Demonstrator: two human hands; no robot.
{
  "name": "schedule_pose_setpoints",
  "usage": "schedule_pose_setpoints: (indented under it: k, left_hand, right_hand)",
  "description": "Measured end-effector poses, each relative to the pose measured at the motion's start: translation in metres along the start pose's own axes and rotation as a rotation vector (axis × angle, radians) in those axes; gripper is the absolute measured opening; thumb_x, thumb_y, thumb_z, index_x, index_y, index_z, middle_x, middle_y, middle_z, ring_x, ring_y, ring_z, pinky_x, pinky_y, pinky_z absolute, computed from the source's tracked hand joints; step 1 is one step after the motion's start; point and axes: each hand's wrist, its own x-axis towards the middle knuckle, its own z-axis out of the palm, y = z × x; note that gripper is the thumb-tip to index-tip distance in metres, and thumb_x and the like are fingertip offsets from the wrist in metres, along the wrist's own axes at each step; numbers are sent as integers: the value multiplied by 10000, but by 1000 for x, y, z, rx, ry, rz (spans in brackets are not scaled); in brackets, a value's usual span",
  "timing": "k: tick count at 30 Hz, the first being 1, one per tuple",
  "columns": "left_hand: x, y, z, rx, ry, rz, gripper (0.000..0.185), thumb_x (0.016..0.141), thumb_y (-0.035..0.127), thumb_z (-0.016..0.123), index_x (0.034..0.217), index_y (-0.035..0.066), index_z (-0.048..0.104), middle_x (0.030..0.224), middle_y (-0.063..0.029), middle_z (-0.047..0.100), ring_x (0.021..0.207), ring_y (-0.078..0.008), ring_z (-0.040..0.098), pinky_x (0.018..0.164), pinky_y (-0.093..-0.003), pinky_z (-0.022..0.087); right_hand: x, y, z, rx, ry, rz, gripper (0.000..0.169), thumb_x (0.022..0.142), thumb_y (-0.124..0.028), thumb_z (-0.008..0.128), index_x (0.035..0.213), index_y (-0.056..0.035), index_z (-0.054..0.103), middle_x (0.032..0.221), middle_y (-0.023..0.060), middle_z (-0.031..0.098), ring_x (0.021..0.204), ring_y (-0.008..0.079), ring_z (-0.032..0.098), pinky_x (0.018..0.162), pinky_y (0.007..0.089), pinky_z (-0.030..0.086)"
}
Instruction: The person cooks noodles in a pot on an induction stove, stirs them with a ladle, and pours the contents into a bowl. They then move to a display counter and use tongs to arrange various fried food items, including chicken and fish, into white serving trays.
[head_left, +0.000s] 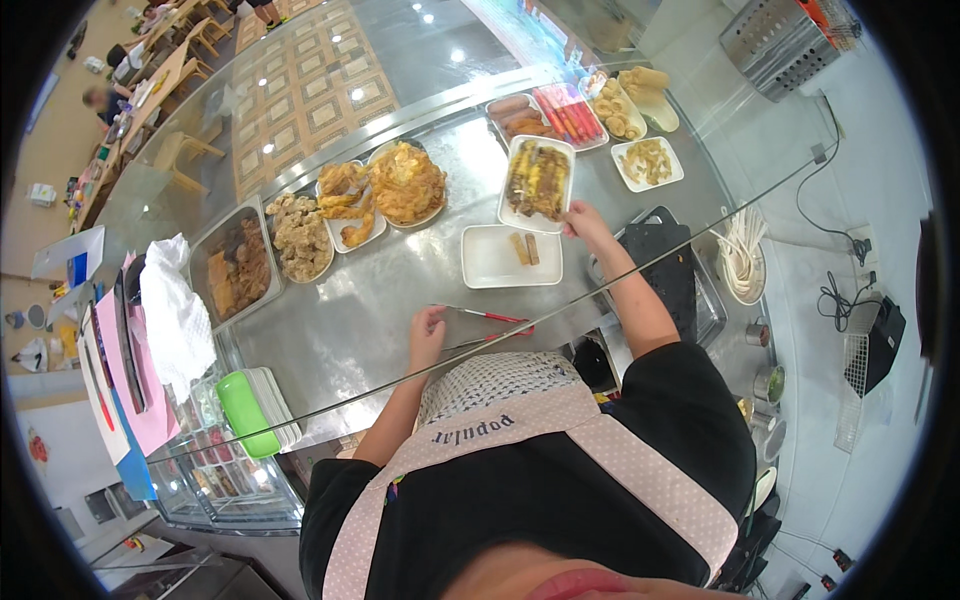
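Observation:
My right hand (585, 225) grips the lower right corner of a white tray (503, 201) holding browned yellow food pieces (537, 178). Just below it on the steel counter sits another white tray (480, 259), with a few small rolls (525, 249) in it. My left hand (427, 337) is lower on the counter, fingers curled. Beside it are metal tongs with red handles (499, 318), their bend pointing right. One tong tip meets or passes behind the left fingers; whether they hold it is unclear.
Fried food (409, 184) and a steel pan of browned food (238, 262) stand left. Sausages (517, 116) and red sticks (574, 116) sit at the back. A glass pane's edge (375, 394) crosses above my forearms. Stacked trays (251, 412) are lower left; a black board (660, 262) lies right.

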Motion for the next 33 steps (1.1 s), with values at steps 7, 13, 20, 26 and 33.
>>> schedule_pose_setpoints:
  k: [7, 13, 20, 26, 33]
  left_hand:
    - [-13, 9, -20, -21, 144, -92, 284, 795, 62, 495, 1076, 38, 529, 1012, -58, 543, 916, -138, 514, 798, -256, 411]
    - [-37, -21, -36, -154, 252, -201, 277, 796, 50, 500, 1069, 61, 543, 1021, -47, 550, 897, -134, 517, 775, -257, 419]
    - [-23, -5, -27, -187, 228, -250, 307, 803, 68, 488, 1109, 52, 515, 1016, -51, 546, 894, -124, 504, 766, -253, 403]
    - [-4, 20, -15, -200, 152, -247, 321, 805, 68, 484, 1123, 27, 495, 1097, -70, 523, 948, -150, 519, 779, -275, 424]
    - [1, 16, -22, -145, 146, -246, 308, 813, 72, 480, 1116, 18, 490, 1090, -71, 518, 954, -155, 515, 773, -274, 427]
  right_hand:
    - [119, -26, 59, -509, -59, -130, 117, 711, -38, 516, 740, 45, 592, 611, 142, 602, 528, 194, 605, 507, 316, 476]
    - [190, -24, 96, -801, -184, -211, 136, 747, -42, 517, 762, 80, 573, 618, 128, 580, 471, 182, 586, 424, 289, 488]
    - [145, -11, 88, -119, 5, -257, 216, 776, -108, 508, 935, 20, 577, 761, 129, 597, 549, 184, 600, 433, 270, 466]
    - [122, -7, 23, 351, 624, 41, 152, 823, -130, 430, 921, -22, 470, 711, 107, 549, 561, 196, 587, 413, 287, 471]
    - [175, 0, -10, 523, 200, 117, 263, 834, -78, 365, 1041, 68, 438, 824, 201, 584, 651, 259, 618, 532, 329, 539]
